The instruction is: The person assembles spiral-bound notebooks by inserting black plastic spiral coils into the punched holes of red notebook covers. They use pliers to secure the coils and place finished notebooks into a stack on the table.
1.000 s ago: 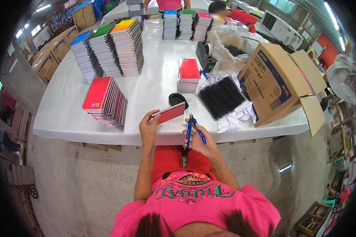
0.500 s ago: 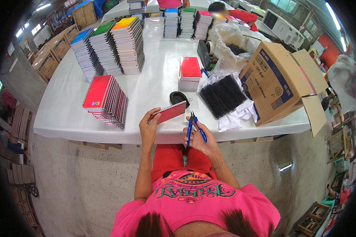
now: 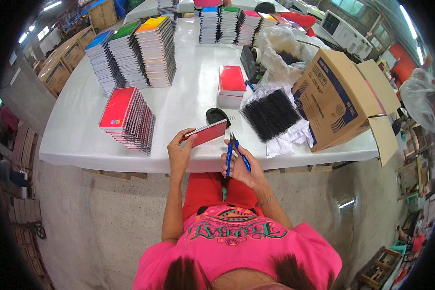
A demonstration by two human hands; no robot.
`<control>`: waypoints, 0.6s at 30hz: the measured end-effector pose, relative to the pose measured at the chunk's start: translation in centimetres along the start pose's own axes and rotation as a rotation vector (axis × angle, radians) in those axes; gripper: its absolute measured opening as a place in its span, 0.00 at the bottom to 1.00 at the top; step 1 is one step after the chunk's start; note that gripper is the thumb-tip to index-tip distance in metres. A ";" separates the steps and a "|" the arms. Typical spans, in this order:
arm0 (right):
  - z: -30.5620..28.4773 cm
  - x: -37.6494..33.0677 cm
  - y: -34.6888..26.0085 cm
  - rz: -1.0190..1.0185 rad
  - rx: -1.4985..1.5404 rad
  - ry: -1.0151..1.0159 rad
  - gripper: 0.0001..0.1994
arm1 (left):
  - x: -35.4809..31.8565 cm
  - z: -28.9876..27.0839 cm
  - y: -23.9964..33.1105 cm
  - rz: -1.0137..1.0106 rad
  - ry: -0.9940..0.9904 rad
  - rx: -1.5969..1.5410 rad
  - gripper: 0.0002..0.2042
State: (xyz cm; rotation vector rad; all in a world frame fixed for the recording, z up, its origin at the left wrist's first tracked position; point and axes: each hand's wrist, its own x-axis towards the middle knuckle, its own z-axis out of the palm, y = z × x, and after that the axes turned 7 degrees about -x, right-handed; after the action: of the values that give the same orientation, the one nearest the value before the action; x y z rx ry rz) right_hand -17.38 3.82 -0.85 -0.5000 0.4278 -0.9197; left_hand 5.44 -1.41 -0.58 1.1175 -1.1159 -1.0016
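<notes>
Between its thumb and fingers my left hand (image 3: 180, 151) grips a red spiral notebook (image 3: 209, 133) by its left end, tilted above the table's front edge. A loose end of the wire coil juts past the notebook's right corner. My right hand (image 3: 246, 169), palm up, holds wire cutters (image 3: 229, 155) with blue handles spread and dark jaws pointing away from me, just right of the notebook and apart from it. Behind the notebook lies a black rounded object (image 3: 214, 115), partly hidden. Farther back sits a stack of red-covered pads (image 3: 232, 79).
At left stand a stack of red spiral notebooks (image 3: 125, 116) and taller blue, green and yellow stacks (image 3: 153, 53). On the right, black coils (image 3: 269, 115) lie on white cloth (image 3: 295, 140) beside an open cardboard box (image 3: 331, 104). Other people are across the white table (image 3: 82, 150).
The whole view has shifted slightly. Both hands keep nearly the same pose, with the notebook in the left and the cutters in the right.
</notes>
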 end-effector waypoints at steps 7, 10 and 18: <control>0.5 0.2 0.5 0.018 0.002 -0.021 0.25 | -0.1 0.1 0.7 -0.028 -0.011 -0.027 0.12; 0.2 0.2 1.2 0.032 -0.023 -0.017 0.25 | -0.1 0.0 0.8 -0.032 -0.026 -0.014 0.12; 0.3 0.0 1.9 0.081 -0.075 0.043 0.26 | -0.2 -0.2 0.4 -0.027 -0.034 -0.025 0.12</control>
State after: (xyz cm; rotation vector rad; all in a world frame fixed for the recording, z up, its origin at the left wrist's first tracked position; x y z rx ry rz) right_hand -16.01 4.88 -1.66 -0.5282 0.5192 -0.8403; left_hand 5.64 -1.15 -0.27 1.1014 -1.1150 -1.0570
